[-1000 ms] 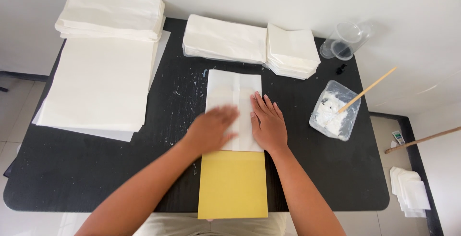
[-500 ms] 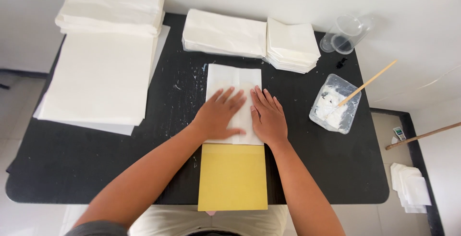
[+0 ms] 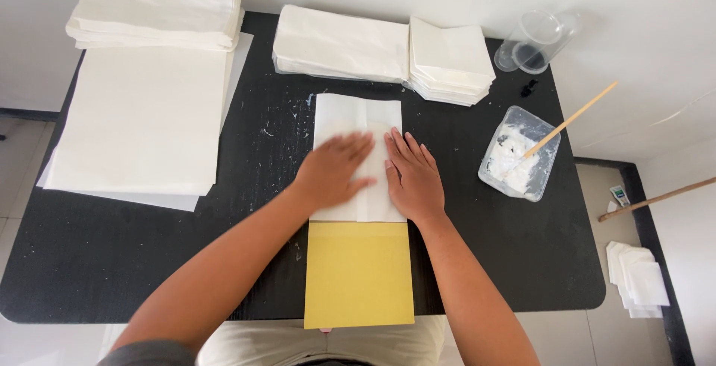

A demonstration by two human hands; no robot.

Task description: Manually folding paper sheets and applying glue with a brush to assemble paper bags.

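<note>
black table [image 3: 112,262] holds finished stacks; my left hand [image 3: 332,172] and right hand [image 3: 414,180], both flat and released, press this folded white sheet [image 3: 358,116] over the yellow board [image 3: 358,276], glue tub [image 3: 518,161] nearby.

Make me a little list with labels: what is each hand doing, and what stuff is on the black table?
left hand: flat on the folded white paper, a bit blurred
right hand: flat on the same paper, fingers spread
under the paper: yellow board, sticking out toward the person
right side: clear tub of white paste with a wooden stick in it
back of table: stacks of folded white paper
left side: big white sheets
back right corner: empty clear cups
</note>
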